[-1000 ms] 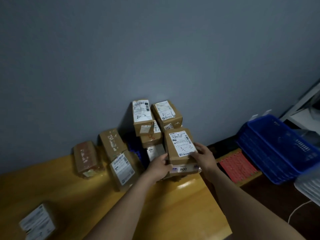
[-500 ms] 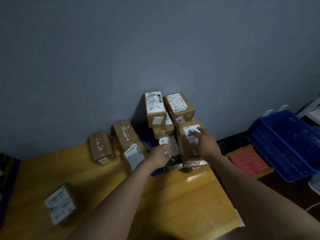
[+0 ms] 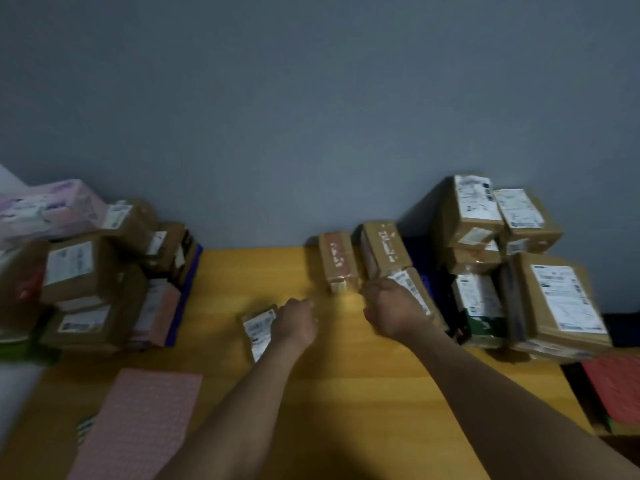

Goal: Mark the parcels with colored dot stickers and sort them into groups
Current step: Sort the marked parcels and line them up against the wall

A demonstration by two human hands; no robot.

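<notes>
A small brown parcel (image 3: 259,328) with a white label lies on the yellow table (image 3: 349,396). My left hand (image 3: 298,323) is at its right edge, fingers curled; blur hides whether it grips the parcel. My right hand (image 3: 389,309) hovers with loosely curled fingers in front of a labelled parcel (image 3: 417,293) that leans against the right pile, and nothing shows in it. Two more parcels (image 3: 337,261) stand side by side at the wall. A pink sticker sheet (image 3: 138,420) lies at the near left, a red sticker sheet (image 3: 616,386) at the far right.
A pile of labelled boxes (image 3: 561,299) stands at the back right, stacked several high. Another pile of boxes (image 3: 79,268) and pink mailers fills the back left, over a blue crate (image 3: 185,289). A grey wall runs along the table's far edge.
The view has swung left, revealing the left pile and the pink sheet. Both hands have left the top box of the right pile and moved left and down to the table's middle.
</notes>
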